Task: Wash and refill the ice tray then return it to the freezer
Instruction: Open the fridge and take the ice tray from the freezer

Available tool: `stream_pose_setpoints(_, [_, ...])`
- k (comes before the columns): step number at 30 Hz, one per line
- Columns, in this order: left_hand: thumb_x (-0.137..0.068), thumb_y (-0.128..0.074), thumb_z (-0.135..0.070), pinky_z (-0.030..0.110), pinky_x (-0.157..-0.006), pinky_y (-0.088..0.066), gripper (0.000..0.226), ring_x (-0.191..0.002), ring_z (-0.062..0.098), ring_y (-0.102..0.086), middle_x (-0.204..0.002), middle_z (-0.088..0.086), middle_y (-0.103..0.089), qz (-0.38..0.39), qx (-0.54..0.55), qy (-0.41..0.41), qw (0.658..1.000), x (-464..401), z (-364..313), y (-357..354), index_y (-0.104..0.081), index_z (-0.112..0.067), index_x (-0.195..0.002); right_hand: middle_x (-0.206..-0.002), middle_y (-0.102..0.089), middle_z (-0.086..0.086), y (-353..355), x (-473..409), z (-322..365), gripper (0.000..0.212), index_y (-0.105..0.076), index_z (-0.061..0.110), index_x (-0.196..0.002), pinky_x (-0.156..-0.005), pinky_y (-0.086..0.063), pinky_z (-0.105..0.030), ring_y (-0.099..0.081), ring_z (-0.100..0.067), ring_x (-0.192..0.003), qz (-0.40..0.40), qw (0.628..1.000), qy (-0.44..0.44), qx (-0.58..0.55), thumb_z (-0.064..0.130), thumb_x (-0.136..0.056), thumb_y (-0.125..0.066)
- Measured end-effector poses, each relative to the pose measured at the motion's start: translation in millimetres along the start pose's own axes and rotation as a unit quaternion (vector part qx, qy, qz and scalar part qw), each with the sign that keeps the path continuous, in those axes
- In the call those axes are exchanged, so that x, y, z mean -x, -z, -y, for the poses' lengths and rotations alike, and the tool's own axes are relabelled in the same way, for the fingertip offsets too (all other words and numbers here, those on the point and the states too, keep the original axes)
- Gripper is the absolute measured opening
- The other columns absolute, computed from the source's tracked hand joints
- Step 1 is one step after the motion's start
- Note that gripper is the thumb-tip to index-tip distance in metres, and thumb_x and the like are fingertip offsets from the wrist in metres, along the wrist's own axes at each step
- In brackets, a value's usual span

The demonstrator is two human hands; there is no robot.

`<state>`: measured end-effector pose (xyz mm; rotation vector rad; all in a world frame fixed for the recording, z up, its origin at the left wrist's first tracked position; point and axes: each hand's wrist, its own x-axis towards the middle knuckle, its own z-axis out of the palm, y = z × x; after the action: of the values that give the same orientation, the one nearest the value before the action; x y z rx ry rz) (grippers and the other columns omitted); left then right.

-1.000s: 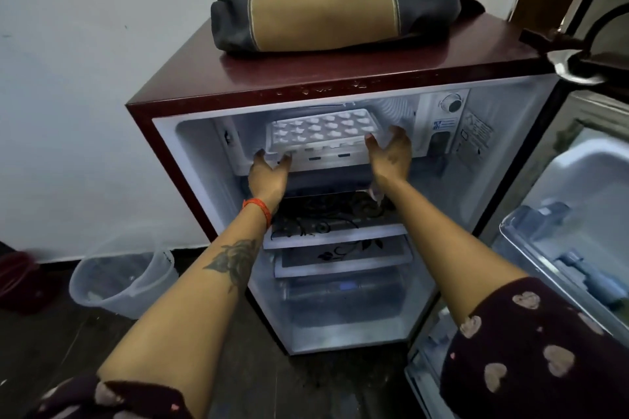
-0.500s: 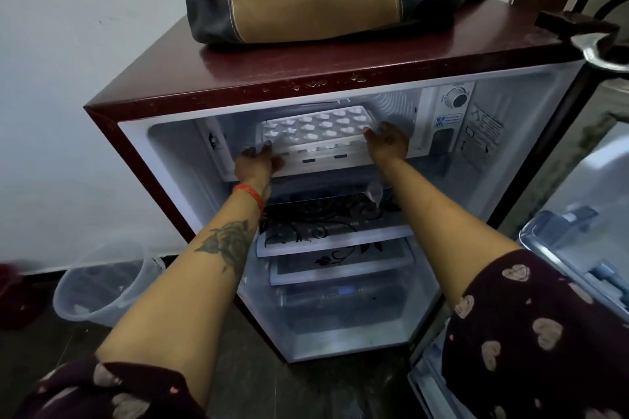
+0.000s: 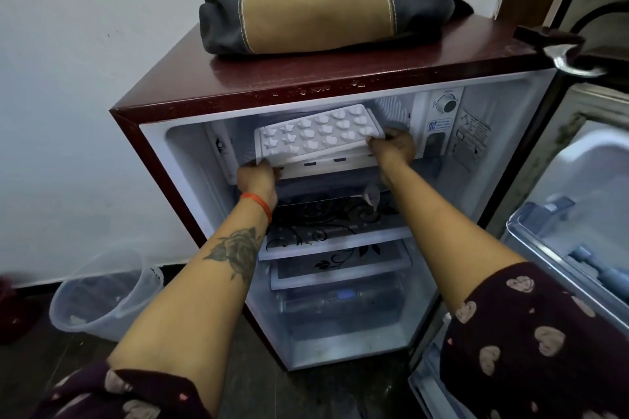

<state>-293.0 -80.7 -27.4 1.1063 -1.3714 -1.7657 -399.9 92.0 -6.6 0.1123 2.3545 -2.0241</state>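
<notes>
Head view: both hands grip the white plastic ice tray (image 3: 318, 136) with star and heart moulds, left hand (image 3: 257, 177) closed on its near-left corner, right hand (image 3: 394, 146) on its right end. It sits tilted at the mouth of the maroon fridge's freezer compartment (image 3: 235, 143). Judged: returning step; next, level it and slide it in.
</notes>
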Motion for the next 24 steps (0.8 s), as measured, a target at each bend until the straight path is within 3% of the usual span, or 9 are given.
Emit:
stream_pose_setpoints(4, [-0.093, -0.044, -0.001, 0.03, -0.067, -0.055, 0.021, -0.065, 0.016, -0.057, -0.083, 0.006, -0.061, 0.013, -0.006, -0.006, 1.0, 26, 2, 16, -0.062, -0.001, -0.104, -0.118, -0.064, -0.01, 15, 27, 0, 0.038, -0.062, 0.006, -0.118, -0.094, -0.047, -0.024, -0.061, -0.024, -0.106, -0.013, 1.0, -0.001, -0.029, 0.01, -0.081, -0.071])
stream_pose_setpoints(7, [-0.093, -0.048, -0.002, 0.034, -0.081, -0.055, 0.024, -0.078, 0.018, -0.057, -0.103, 0.009, -0.058, 0.011, -0.005, -0.002, 1.0, 47, 5, 33, -0.059, 0.002, -0.114, -0.114, -0.066, -0.012, 29, 55, -6, 0.039, -0.064, 0.005, -0.117, -0.096, -0.049, -0.031, -0.063, -0.026, -0.104, -0.033, 0.999, 0.003, -0.015, 0.011, -0.079, -0.073])
stream_pose_setpoints(9, [-0.093, -0.049, -0.002, 0.033, -0.082, -0.053, 0.027, -0.077, 0.018, -0.057, -0.105, 0.01, -0.057, 0.01, -0.004, 0.004, 1.0, 62, 8, 46, -0.056, 0.005, -0.118, -0.108, -0.069, -0.014, 37, 75, -13, 0.035, -0.066, 0.005, -0.11, -0.092, -0.052, -0.037, -0.065, -0.026, -0.094, -0.044, 0.999, -0.003, -0.025, 0.01, -0.077, -0.074])
stream_pose_setpoints(12, [-0.092, -0.046, 0.002, 0.033, -0.078, -0.054, 0.028, -0.066, 0.013, -0.056, -0.101, 0.01, -0.058, 0.026, 0.006, 0.018, 0.999, 87, 13, 66, -0.057, 0.006, -0.117, -0.099, -0.07, -0.012, 50, 108, -24, 0.025, -0.067, 0.007, -0.102, -0.086, -0.055, -0.038, -0.064, -0.023, -0.085, -0.055, 0.996, -0.024, -0.063, 0.006, -0.078, -0.072])
stream_pose_setpoints(17, [-0.087, -0.042, 0.008, 0.033, -0.083, -0.054, 0.033, -0.083, 0.024, -0.062, -0.099, 0.013, -0.061, 0.029, 0.038, 0.035, 0.998, 135, 20, 105, -0.061, 0.007, -0.115, -0.091, -0.067, -0.009, 75, 169, -41, 0.017, -0.064, 0.01, -0.093, -0.073, -0.054, -0.03, -0.062, -0.018, -0.075, -0.062, 0.994, -0.015, -0.089, 0.002, -0.078, -0.069])
stream_pose_setpoints(20, [-0.086, -0.04, 0.009, 0.032, -0.078, -0.054, 0.034, -0.082, 0.024, -0.061, -0.096, 0.011, -0.062, 0.024, 0.037, 0.04, 0.998, 165, 23, 129, -0.064, 0.005, -0.11, -0.09, -0.068, -0.006, 91, 209, -54, 0.024, -0.066, 0.008, -0.1, -0.079, -0.056, -0.036, -0.065, -0.021, -0.079, -0.08, 0.992, -0.025, -0.097, 0.004, -0.076, -0.071])
stream_pose_setpoints(24, [-0.087, -0.038, 0.008, 0.033, -0.071, -0.055, 0.031, -0.078, 0.023, -0.06, -0.078, 0.004, -0.06, 0.022, 0.041, 0.042, 0.998, 210, 30, 163, -0.063, -0.001, -0.102, -0.095, -0.07, -0.007, 116, 266, -69, 0.033, -0.068, 0.01, -0.102, -0.084, -0.056, -0.042, -0.068, -0.026, -0.089, -0.102, 0.987, -0.045, -0.117, 0.008, -0.07, -0.075])
